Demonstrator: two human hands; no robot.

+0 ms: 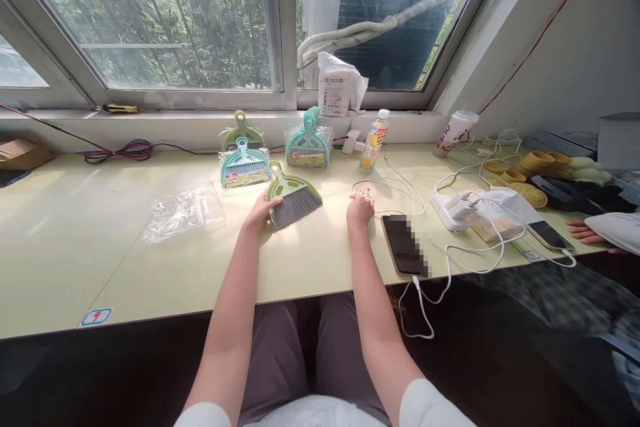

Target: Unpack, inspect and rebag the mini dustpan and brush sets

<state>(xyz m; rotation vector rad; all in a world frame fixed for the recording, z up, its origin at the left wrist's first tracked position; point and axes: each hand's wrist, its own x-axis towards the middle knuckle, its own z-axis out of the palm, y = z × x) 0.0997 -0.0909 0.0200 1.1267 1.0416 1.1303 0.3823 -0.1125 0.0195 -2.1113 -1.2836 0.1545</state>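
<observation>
Head view: left hand [261, 211] grip on green brush set [293, 197], right hand [359, 209] fisted

Two bare arms, no watch, no rings, no gloves. Short white sleeves at the very bottom, just covering the tops of the arms. White shirt between the sleeves. Grey-brown trousers over both legs, soft and a bit wrinkled. Left hand [261, 211] and right hand [360, 208] both bare, with short plain nails as far as can be seen.
</observation>
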